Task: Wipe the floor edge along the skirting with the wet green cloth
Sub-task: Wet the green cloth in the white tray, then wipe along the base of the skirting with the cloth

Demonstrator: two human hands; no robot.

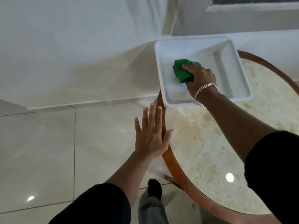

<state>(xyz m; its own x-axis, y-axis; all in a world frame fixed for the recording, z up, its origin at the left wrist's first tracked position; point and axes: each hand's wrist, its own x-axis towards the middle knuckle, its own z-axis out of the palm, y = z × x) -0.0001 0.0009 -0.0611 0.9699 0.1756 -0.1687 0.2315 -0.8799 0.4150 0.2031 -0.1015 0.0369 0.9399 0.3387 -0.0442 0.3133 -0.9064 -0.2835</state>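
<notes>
The green cloth is bunched into a compact wad with visible folds, deep green against its pale surroundings. It lies inside a white rectangular plastic tub, toward the tub's left half. The tub stands at the far-left edge of a round surface with a cream marbled top and a reddish-brown wooden rim; its near-left corner overhangs that rim.

The right hand reaches into the tub from the right. Its fingers are curled around the right side of the cloth, gripping it, with the forefinger laid across the top of the wad. A silver chain bracelet sits at the wrist, and a black sleeve covers the upper forearm.

The left hand is spread flat, fingers extended and slightly apart, holding nothing. Its thumb side lies over the left rim of the surface; whether it touches cannot be told.

The white skirting runs along the far side of the glossy tiled floor, left of the surface and well apart from the cloth.
</notes>
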